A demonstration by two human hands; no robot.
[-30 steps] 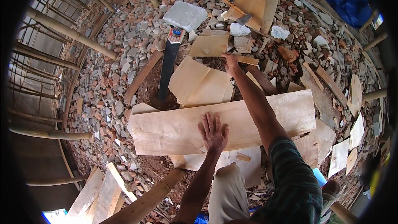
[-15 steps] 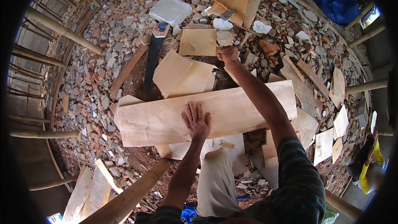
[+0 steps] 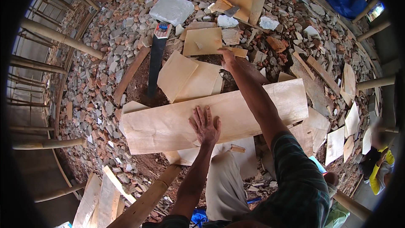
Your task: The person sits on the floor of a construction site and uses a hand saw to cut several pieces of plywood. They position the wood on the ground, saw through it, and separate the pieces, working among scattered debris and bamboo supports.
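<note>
— What is the left hand (image 3: 205, 124) doing?

— It is lying flat, fingers spread out, pressing down on the long plywood board (image 3: 168, 122). It is not gripping anything.

— And the right hand (image 3: 228, 59)?

— It is reaching far past the long board. Its fingers are closing on the edge of a small square plywood piece (image 3: 202, 41). I cannot tell how tightly it is holding.

— Where is the long board lying?

— It is lying across the ground just in front of the person's knees, on dirt and other thin wood sheets.

— What is sitting near the board?

— Just past it, two light plywood sheets (image 3: 187, 78) are lying on top of each other. To the left of those, a dark level tool (image 3: 156, 59) is lying, pointing away from the board. Farther beyond the board, a big grey stone (image 3: 172, 9) is sitting on the broken brick rubble (image 3: 97, 71).

— Anything else?

— To the board's far right, a person in a yellow top (image 3: 379, 164) is crouching. To its left, bamboo poles (image 3: 59, 38) are standing in rows.
</note>
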